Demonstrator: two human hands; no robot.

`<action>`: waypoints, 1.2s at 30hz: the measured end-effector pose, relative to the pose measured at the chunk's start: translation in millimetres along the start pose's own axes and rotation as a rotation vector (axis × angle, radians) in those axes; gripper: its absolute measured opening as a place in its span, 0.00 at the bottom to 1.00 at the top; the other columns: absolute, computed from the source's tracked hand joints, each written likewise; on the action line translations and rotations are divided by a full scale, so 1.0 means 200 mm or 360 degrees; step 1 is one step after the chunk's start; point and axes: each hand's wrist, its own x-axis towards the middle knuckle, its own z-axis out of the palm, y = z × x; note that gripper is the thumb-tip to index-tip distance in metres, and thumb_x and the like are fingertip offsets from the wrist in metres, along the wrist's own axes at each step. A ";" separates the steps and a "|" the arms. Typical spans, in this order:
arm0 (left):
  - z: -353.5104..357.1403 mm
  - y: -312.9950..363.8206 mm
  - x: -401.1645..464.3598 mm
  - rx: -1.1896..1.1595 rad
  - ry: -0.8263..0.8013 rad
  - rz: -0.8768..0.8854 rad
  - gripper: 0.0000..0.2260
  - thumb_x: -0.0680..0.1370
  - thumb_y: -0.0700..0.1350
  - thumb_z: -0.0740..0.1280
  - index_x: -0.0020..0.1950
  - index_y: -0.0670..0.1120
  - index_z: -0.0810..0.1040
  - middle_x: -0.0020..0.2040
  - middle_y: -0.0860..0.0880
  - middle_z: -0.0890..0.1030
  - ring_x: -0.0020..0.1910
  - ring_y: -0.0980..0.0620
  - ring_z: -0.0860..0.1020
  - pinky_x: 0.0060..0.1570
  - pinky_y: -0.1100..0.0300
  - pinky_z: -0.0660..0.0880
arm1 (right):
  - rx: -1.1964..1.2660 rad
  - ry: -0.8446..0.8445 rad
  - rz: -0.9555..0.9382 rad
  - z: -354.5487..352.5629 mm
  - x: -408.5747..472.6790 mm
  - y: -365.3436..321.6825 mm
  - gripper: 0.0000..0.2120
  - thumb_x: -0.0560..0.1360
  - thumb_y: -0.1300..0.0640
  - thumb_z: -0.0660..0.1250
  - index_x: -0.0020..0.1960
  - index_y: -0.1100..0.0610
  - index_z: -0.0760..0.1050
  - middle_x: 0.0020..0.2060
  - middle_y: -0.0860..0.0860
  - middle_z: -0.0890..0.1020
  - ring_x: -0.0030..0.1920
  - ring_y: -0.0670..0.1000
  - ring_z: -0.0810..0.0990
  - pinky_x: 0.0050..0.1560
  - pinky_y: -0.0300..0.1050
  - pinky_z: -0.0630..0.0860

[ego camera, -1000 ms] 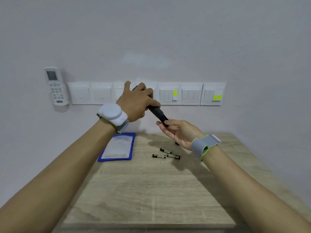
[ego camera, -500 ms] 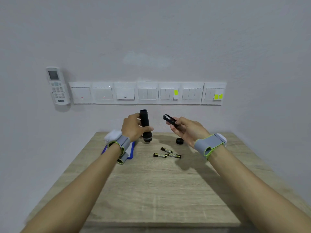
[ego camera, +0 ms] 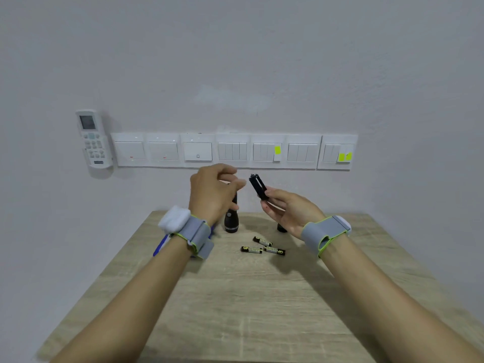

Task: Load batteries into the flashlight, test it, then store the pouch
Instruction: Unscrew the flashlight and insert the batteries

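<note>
Right hand (ego camera: 286, 212) pinches battery holder (ego camera: 258, 186); left hand (ego camera: 213, 191) loose above flashlight (ego camera: 231, 218).

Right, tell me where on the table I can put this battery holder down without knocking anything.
The near half of the pale wooden table, between the two forearms and below the three black-and-gold batteries, is bare. The far right corner beyond the right hand also shows bare wood. It is crowded at the far middle: upright black flashlight, small black cap, batteries, and blue-edged pouch on the left.
</note>
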 end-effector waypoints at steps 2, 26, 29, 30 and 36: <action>0.01 0.02 0.00 -0.0197 -0.0160 -0.0173 0.13 0.74 0.39 0.73 0.58 0.41 0.80 0.45 0.45 0.83 0.32 0.51 0.80 0.24 0.60 0.78 | 0.0030 -0.0080 0.0019 0.03 0.00 0.00 0.14 0.75 0.67 0.66 0.60 0.68 0.76 0.50 0.59 0.82 0.45 0.50 0.80 0.45 0.38 0.82; 0.03 -0.07 -0.03 -0.0466 -0.0319 -0.0357 0.12 0.78 0.41 0.68 0.60 0.39 0.79 0.46 0.43 0.80 0.29 0.57 0.73 0.19 0.67 0.66 | -0.2674 -0.0219 -0.0447 -0.08 0.12 0.08 0.07 0.70 0.54 0.74 0.47 0.54 0.85 0.43 0.53 0.86 0.44 0.52 0.82 0.47 0.43 0.79; 0.03 -0.07 -0.03 -0.0466 -0.0328 -0.0362 0.11 0.78 0.41 0.68 0.59 0.38 0.79 0.45 0.44 0.80 0.30 0.56 0.73 0.19 0.67 0.66 | -0.2769 -0.0250 -0.0426 -0.08 0.12 0.10 0.10 0.68 0.62 0.74 0.49 0.54 0.86 0.44 0.53 0.86 0.41 0.51 0.81 0.42 0.39 0.75; 0.03 -0.07 -0.03 -0.0470 -0.0338 -0.0361 0.11 0.78 0.41 0.68 0.59 0.38 0.79 0.45 0.44 0.79 0.30 0.57 0.73 0.19 0.67 0.66 | -0.2778 -0.0234 -0.0452 -0.08 0.12 0.10 0.10 0.69 0.62 0.73 0.49 0.55 0.86 0.45 0.54 0.86 0.41 0.51 0.81 0.42 0.39 0.74; 0.01 -0.06 -0.03 -0.0547 -0.0402 -0.0372 0.08 0.79 0.41 0.66 0.57 0.42 0.80 0.42 0.48 0.79 0.33 0.55 0.73 0.20 0.67 0.66 | -0.2411 0.0009 -0.0958 -0.07 0.11 0.03 0.05 0.72 0.61 0.68 0.46 0.57 0.82 0.38 0.50 0.83 0.36 0.49 0.79 0.44 0.38 0.72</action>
